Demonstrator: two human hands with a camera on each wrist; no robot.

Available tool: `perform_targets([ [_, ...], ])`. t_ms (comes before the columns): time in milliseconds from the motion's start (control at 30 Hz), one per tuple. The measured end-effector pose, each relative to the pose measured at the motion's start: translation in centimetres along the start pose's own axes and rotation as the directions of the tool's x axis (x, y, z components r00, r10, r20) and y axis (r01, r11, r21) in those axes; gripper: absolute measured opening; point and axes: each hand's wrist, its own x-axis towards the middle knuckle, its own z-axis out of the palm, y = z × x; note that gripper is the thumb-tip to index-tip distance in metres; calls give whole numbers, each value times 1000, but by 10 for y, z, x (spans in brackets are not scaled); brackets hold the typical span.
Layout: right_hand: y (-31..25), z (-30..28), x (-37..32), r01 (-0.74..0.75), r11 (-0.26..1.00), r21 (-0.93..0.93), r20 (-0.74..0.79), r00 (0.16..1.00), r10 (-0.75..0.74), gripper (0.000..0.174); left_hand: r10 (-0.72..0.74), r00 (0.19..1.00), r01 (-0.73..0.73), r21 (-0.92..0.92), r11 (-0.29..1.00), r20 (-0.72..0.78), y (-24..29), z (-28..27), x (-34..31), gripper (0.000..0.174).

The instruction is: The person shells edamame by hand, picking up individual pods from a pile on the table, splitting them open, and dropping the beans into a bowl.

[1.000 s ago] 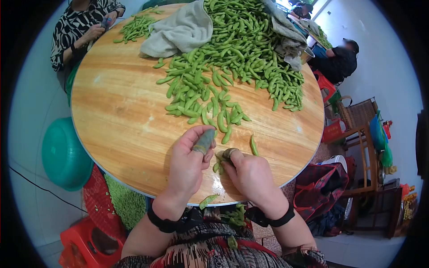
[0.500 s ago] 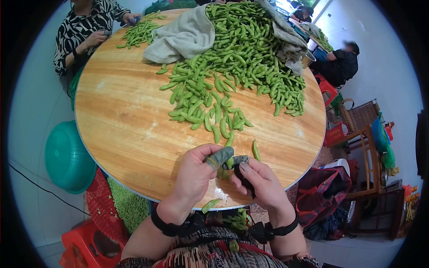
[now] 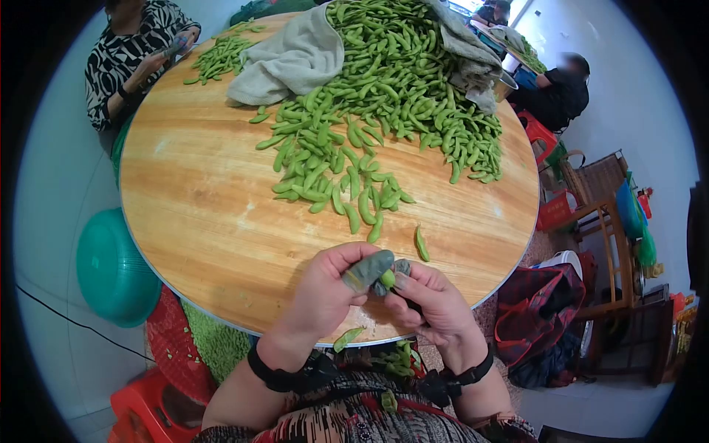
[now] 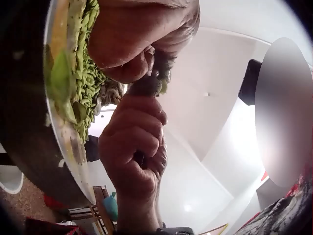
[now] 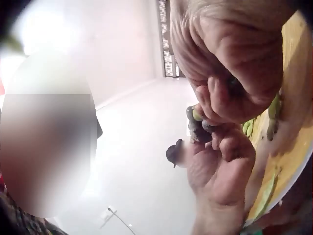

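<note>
A green soybean pod (image 3: 388,279), mostly covered by fingers, is between the two hands over the table's near edge. My left hand (image 3: 323,292) pinches it under a thumb wrapped in a grey-green cover (image 3: 369,270). From the other side, my right hand (image 3: 442,301) pinches it too, thumb on top; dark wrapping (image 3: 402,266) covers its fingertip. Something dark shows in the right hand's curled fingers, mostly hidden. The wrist views show the fingertips meeting. Nearby on the wooden table (image 3: 199,184) are an opened pod (image 3: 348,339) and a single pod (image 3: 421,244).
Farther up the table is a large heap of pods (image 3: 399,81) with grey cloths (image 3: 292,63) over it. At left stand a teal basin (image 3: 117,267) and a red stool (image 3: 148,399), near shelled beans (image 3: 218,343). Another person (image 3: 133,66) sits at the far left.
My right hand has come up from the tabletop to meet the left, and the pod is now between their fingertips. Across the table, the other person's hands have shifted.
</note>
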Motion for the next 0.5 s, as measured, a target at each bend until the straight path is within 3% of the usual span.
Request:
perform_targets([
  [33, 5, -5, 4, 165, 942, -293, -43, 982, -186, 16, 47, 998, -36, 221, 975, -46, -1, 4, 0, 18],
  [67, 8, -8, 8, 288, 775, -562, -28, 930, -366, 15, 46, 998, -35, 221, 975, -44, -4, 5, 1, 18],
  [133, 11, -6, 10, 261, 782, -566, -79, 927, -367, 15, 155, 977, -75, 452, 889, -144, -13, 4, 3, 23],
  [200, 11, -4, 11, 236, 788, -569, -133, 919, -371, 14, 161, 972, -76, 421, 904, -170, -17, 2, 3, 25],
  [267, 9, -2, 12, 226, 957, -182, -214, 941, -263, 19, 167, 965, -78, 385, 919, -202, -15, 5, 3, 27],
  [300, 9, -3, 12, 225, 957, -182, -215, 941, -262, 19, 184, 964, -97, 387, 917, -194, -9, 9, 1, 28],
  [367, 8, -8, 12, 261, 884, -388, -102, 941, -323, 21, 198, 963, -114, 388, 915, -183, -6, 7, 0, 29],
  [400, 1, -12, 11, 260, 885, -387, -107, 940, -323, 21, 158, 973, -105, 285, 953, -170, -6, -1, -1, 30],
  [467, -18, -22, 9, 258, 616, -745, -238, 759, -606, 23, 119, 981, -91, 175, 980, -154, -6, -3, -2, 31],
  [500, -21, -25, 8, 256, 616, -745, -241, 758, -607, 23, 70, 997, -54, 337, 940, -33, -5, 3, -1, 30],
])
